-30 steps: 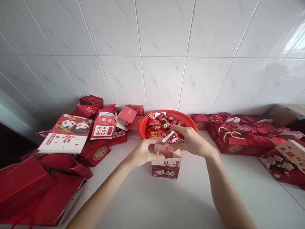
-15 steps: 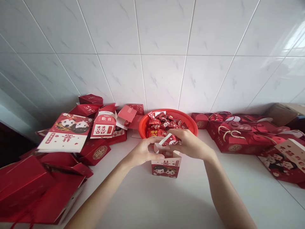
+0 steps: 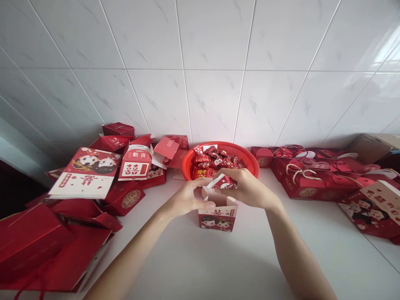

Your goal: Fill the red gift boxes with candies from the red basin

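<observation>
A small red-and-cream candy box (image 3: 217, 222) stands upright on the white surface, its top open and a cartoon couple printed on the front. My left hand (image 3: 186, 199) grips its left side, thumb over the front rim and fingers behind. Behind the open top, my right hand (image 3: 248, 186) pinches a red-and-white printed piece (image 3: 223, 182); whether it is the box's lid flap or a wrapped sweet I cannot tell. The right fingertips are partly hidden. Just beyond both hands sits a red plastic basket (image 3: 253, 164) with several wrapped sweets (image 3: 215, 156) in it.
Loosely piled red boxes (image 3: 131, 196) lie on the left, one cream-and-red box (image 3: 84, 183) on top. Closed red boxes with cord handles (image 3: 303, 179) stand in rows on the right, beside a brown cardboard box (image 3: 375, 143). A tiled wall (image 3: 215, 100) rises behind.
Inside the open box, a pinkish shape seen earlier no longer shows. My right hand has shifted very slightly to the left; my left hand keeps its hold on the box.
</observation>
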Demonstrator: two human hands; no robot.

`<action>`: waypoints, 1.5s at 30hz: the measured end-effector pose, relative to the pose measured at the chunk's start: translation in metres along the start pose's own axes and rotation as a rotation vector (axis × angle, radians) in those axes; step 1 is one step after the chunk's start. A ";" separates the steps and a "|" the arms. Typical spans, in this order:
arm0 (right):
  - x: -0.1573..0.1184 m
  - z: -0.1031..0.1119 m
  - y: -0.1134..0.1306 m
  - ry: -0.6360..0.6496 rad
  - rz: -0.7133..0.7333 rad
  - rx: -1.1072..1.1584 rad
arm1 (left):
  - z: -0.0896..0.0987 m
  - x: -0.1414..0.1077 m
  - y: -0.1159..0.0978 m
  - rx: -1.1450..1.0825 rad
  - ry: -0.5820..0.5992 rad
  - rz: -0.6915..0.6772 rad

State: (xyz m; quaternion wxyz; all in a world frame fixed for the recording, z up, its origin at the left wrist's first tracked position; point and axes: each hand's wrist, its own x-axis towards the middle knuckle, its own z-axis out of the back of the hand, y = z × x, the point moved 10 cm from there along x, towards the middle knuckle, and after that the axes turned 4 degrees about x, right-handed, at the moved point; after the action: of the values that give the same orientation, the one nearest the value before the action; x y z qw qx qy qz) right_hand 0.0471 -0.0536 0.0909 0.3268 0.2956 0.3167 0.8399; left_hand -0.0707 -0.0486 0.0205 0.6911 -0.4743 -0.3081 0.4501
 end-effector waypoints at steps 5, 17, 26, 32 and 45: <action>0.000 0.011 -0.007 -0.101 -0.038 0.135 | 0.002 0.000 -0.003 0.060 -0.004 -0.022; -0.002 0.003 -0.014 0.030 -0.124 -0.286 | -0.008 0.000 -0.014 -0.032 0.084 -0.077; -0.003 0.006 -0.004 0.001 -0.068 -0.373 | -0.001 0.002 0.003 0.029 0.033 0.008; -0.001 0.000 -0.001 0.016 -0.018 -0.349 | 0.000 0.002 0.006 0.016 0.018 0.028; -0.005 -0.009 0.000 0.097 0.000 -0.360 | 0.001 0.003 -0.003 -0.018 0.009 -0.070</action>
State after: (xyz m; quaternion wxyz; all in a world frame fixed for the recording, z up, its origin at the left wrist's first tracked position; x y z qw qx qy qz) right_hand 0.0436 -0.0605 0.0836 0.3587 0.1916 0.1766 0.8963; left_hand -0.0695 -0.0461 0.0235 0.7037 -0.4714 -0.3252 0.4206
